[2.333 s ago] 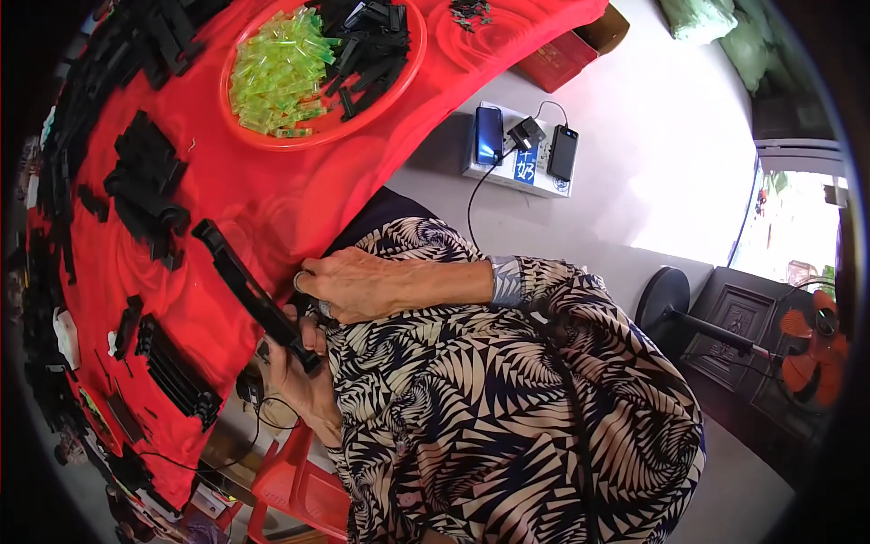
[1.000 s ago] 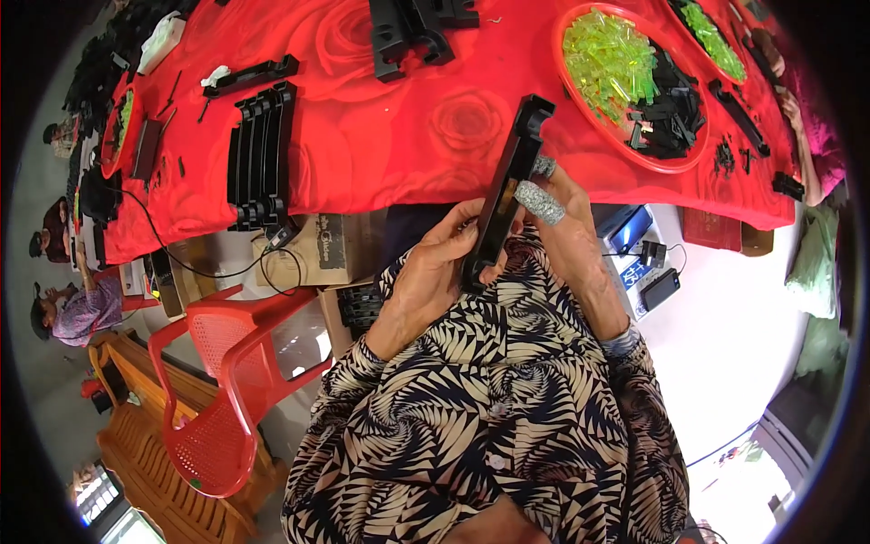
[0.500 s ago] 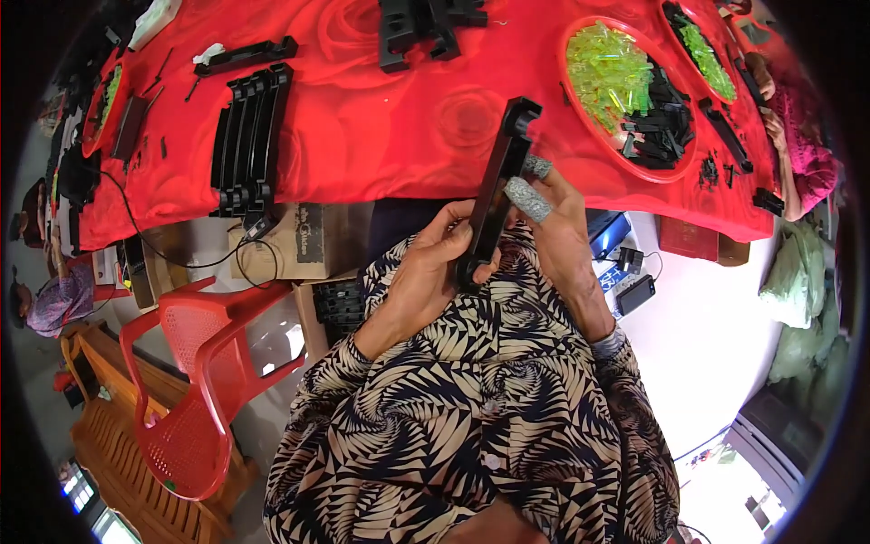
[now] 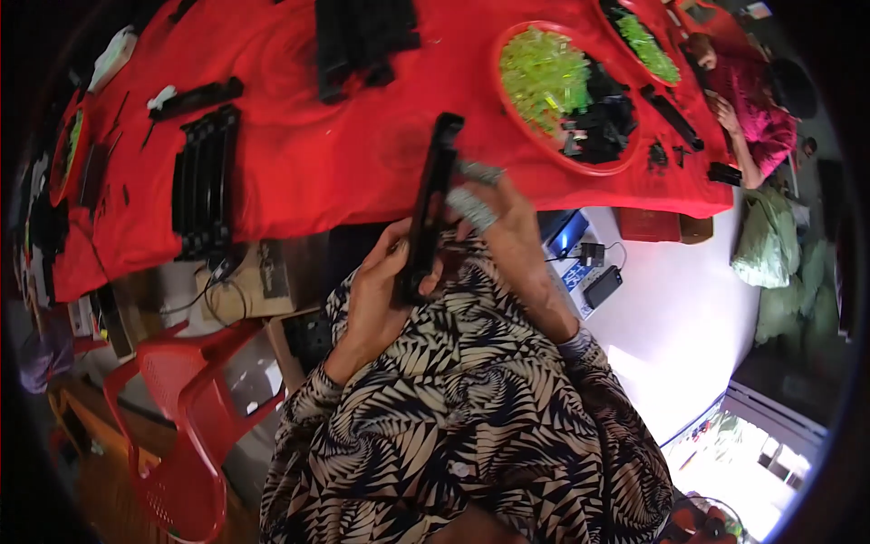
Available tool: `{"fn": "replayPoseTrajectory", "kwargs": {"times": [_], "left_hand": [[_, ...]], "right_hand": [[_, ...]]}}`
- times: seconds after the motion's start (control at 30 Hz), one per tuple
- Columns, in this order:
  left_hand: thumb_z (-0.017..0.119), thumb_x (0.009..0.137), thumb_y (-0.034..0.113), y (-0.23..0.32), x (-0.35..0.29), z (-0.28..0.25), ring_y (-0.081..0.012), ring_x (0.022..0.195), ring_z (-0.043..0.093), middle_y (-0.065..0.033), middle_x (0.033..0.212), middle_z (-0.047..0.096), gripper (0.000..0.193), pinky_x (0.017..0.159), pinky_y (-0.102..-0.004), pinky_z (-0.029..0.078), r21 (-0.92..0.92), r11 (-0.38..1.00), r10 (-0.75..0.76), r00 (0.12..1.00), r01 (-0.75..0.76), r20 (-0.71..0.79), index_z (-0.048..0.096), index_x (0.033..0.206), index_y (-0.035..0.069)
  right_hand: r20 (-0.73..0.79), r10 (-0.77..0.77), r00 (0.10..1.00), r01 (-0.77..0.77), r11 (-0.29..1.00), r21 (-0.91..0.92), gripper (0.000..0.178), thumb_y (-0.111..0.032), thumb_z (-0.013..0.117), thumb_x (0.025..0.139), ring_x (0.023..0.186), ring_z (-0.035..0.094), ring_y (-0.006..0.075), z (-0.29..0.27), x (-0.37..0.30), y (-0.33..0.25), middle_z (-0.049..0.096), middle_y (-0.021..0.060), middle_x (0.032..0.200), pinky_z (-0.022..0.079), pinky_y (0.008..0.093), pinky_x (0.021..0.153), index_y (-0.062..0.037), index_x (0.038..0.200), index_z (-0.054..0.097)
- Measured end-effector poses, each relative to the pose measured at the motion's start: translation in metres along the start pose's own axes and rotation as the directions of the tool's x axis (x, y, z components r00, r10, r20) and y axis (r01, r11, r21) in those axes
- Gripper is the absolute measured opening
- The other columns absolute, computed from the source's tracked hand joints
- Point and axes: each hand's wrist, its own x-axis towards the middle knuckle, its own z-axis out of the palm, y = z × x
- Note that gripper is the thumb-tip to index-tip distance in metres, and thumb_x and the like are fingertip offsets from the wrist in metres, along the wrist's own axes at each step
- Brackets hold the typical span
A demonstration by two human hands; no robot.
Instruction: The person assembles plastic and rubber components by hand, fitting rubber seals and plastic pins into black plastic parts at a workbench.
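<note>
My left hand (image 4: 373, 288) is closed round the lower end of a long, narrow black plastic part (image 4: 429, 204), which stands tilted above my lap with notched ends. Beside its upper half is my right hand (image 4: 509, 238), wearing grey speckled covers on two digits. Those covered tips are bent together against or close to the part's side; blur hides whether something small is between them. On the red tablecloth (image 4: 317, 172) lies a row of similar black parts (image 4: 205, 181) to the left. A red-rimmed tray (image 4: 625, 166) at the right holds yellow-green clear pieces (image 4: 541, 77) and small black strips (image 4: 605, 113).
More black parts (image 4: 362, 41) lie at the table's far side. Another tray of green pieces (image 4: 648, 45) is at the far right, near a co-worker's arm (image 4: 745, 150). Below left stands a red plastic chair (image 4: 195, 399); cables hang by a cardboard box (image 4: 272, 281).
The view has swung, so the table and my hands sit further left in the picture. The left hand keeps its grip on the black part, and the right fingers stay beside it.
</note>
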Motion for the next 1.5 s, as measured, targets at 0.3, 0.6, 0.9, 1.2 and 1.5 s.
{"fn": "replayPoseTrajectory", "kwargs": {"times": [0.3,0.6,0.9,1.2,1.5], "left_hand": [[0.062,0.081,0.006,0.028,0.004,0.009,-0.0102,0.066,0.055,-0.0101,0.094,0.06,0.042,0.051,-0.0197,0.038,0.374,0.909,-0.157,0.983,0.183,-0.099,0.047,0.12,0.0],[0.063,0.088,0.011,0.042,-0.001,0.007,-0.0127,0.076,0.058,-0.0068,0.084,0.064,0.031,0.07,-0.0296,0.048,0.876,0.48,-0.06,0.995,-0.045,0.084,0.056,0.116,-0.001],[0.058,0.09,0.009,0.032,0.001,0.011,-0.0164,0.074,0.058,-0.0132,0.083,0.063,0.023,0.07,-0.031,0.047,0.972,0.221,-0.024,0.996,-0.077,0.084,0.056,0.11,-0.002],[0.066,0.077,0.004,0.029,-0.007,0.007,-0.0121,0.072,0.055,-0.0083,0.081,0.066,0.023,0.07,-0.027,0.046,0.994,0.007,0.175,0.978,-0.113,0.11,0.063,0.099,-0.002],[0.066,0.078,0.001,0.021,-0.003,0.018,-0.0155,0.072,0.062,-0.0123,0.081,0.068,0.019,0.07,-0.028,0.05,0.95,-0.182,0.179,0.942,-0.253,0.284,0.063,0.097,-0.005]], "right_hand": [[0.013,-0.623,0.782,0.499,0.614,-0.611,0.054,-0.004,0.071,0.083,0.111,0.057,0.0211,-0.028,-0.001,-0.015,0.056,0.0117,0.127,0.046,0.0329,0.096,0.0019,0.131,0.048],[0.011,-0.253,0.967,0.24,0.902,-0.358,0.018,-0.01,0.069,0.087,0.081,0.057,0.0053,-0.024,-0.001,-0.007,0.069,0.0015,0.09,0.047,0.0209,0.073,-0.0018,0.103,0.069],[0.123,-0.437,0.891,0.444,0.78,-0.44,0.019,-0.007,0.068,0.085,0.074,0.066,0.0145,-0.017,-0.002,0.006,0.069,0.0153,0.083,0.052,0.0279,0.065,0.0033,0.101,0.065],[0.228,-0.54,0.81,0.583,0.704,-0.405,0.035,-0.029,0.074,0.081,0.071,0.066,0.0301,-0.019,-0.007,0.01,0.064,0.0174,0.078,0.051,0.0375,0.061,0.0007,0.095,0.063],[0.263,-0.485,0.834,0.552,0.738,-0.389,0.037,-0.027,0.076,0.078,0.077,0.065,0.0326,-0.028,-0.011,0.013,0.064,0.0177,0.086,0.052,0.0395,0.065,0.0027,0.095,0.061]]}}
